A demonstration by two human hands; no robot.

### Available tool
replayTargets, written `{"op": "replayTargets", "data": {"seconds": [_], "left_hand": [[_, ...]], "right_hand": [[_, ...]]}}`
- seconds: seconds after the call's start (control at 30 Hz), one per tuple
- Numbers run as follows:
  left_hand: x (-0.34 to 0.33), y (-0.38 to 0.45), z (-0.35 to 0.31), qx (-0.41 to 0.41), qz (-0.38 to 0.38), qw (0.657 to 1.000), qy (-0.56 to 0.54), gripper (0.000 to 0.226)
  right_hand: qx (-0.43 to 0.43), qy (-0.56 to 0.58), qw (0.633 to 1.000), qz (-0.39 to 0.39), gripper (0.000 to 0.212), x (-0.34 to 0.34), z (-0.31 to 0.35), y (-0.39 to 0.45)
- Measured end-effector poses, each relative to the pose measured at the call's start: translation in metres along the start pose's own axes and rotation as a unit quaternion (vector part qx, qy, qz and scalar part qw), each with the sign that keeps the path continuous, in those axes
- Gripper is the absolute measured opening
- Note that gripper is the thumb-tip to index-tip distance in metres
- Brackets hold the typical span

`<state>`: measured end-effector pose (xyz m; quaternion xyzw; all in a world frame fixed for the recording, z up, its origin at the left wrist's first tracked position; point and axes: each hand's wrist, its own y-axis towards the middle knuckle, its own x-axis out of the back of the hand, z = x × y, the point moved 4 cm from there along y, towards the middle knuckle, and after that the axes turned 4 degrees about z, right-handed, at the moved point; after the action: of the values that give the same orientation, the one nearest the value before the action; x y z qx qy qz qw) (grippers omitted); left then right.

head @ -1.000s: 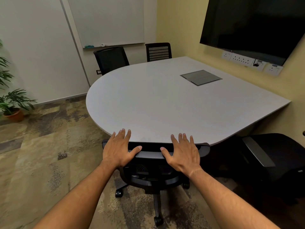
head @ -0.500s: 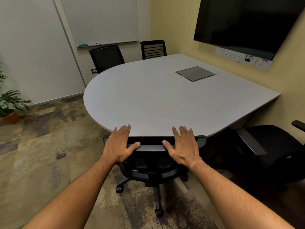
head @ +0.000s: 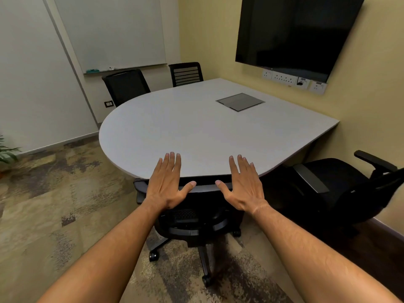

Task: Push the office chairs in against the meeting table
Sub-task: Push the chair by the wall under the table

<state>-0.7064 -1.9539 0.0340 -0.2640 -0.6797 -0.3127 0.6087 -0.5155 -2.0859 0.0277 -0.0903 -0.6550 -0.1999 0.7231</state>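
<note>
Chair [head: 192, 217] tucked at the table [head: 196, 132] edge.
Left hand [head: 167, 184] and right hand [head: 244, 186] flat on its backrest (fingers spread, gripping nothing).

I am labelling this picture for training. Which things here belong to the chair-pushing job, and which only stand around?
Job: meeting table; near chair; right chair; two far chairs; left hand; right hand.

Bystanders: wall screen; whiteboard; sockets; plant.
</note>
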Motion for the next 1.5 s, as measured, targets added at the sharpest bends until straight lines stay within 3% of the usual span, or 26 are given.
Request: {"op": "replayTargets", "data": {"seconds": [0.37,0.97,1.5], "left_hand": [[0.015,0.017,-0.102,-0.072,-0.024,0.997,0.007,0.104],[0.010,0.104,-0.449,-0.149,-0.073,0.986,-0.029,0.106],[-0.042,0.260,-0.669,-0.209,-0.074,0.974,-0.049,0.105]], "right_hand": [[-0.048,-0.023,0.997,-0.059,0.093,0.055,-0.086,-0.054],[-0.105,-0.025,0.990,-0.090,0.093,0.121,-0.402,-0.140],[-0.173,-0.012,0.978,-0.118,0.093,0.130,-0.649,-0.101]]}}
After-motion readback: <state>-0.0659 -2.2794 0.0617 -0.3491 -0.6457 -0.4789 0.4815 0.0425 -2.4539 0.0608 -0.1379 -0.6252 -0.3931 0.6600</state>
